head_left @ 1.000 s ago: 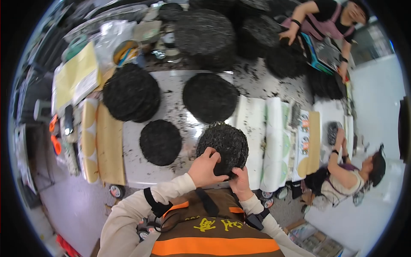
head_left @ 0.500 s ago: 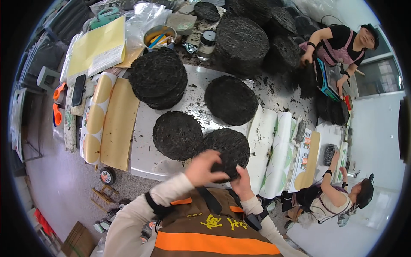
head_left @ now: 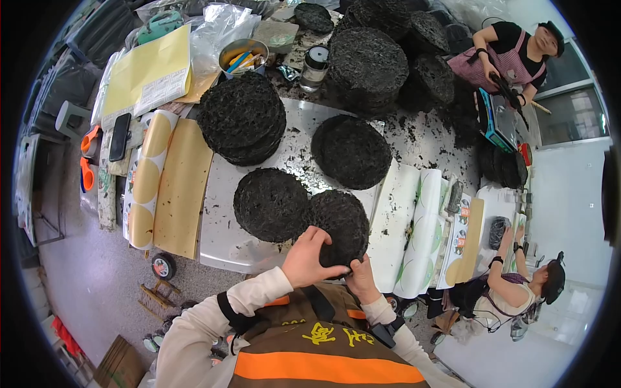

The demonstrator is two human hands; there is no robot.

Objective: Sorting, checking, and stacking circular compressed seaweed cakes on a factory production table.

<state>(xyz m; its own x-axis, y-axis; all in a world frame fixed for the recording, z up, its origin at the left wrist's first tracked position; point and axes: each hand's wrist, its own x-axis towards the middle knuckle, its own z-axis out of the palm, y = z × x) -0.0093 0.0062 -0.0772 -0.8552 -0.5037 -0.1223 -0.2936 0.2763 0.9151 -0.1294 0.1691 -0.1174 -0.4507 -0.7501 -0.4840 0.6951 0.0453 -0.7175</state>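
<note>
A round black cake of what looks like dried seaweed [head_left: 341, 223] lies near the front edge of the metal tabletop. My left hand [head_left: 310, 260] grips its near left rim, thumb and fingers spread along it. At its near right rim, my right hand [head_left: 362, 278] pinches the edge. The cake's left side meets a second seaweed cake [head_left: 270, 205]. Farther back is a third seaweed cake [head_left: 351, 152], and a thick stack of seaweed cakes [head_left: 240, 118] stands to its left.
Tall seaweed stacks [head_left: 367, 64] stand at the back beside a glass jar [head_left: 314, 68] and a metal bowl [head_left: 243, 55] of pens. Label rolls [head_left: 150, 174] lie left; white sheeting [head_left: 417, 233] lies right. One co-worker [head_left: 517, 55] holds dark material near a scale [head_left: 495, 123]; another [head_left: 511, 297] works lower right.
The cake in my hands has shifted slightly left and turned a little. My left fingers now rest more firmly on its rim. The far co-worker has lifted dark material off the scale area.
</note>
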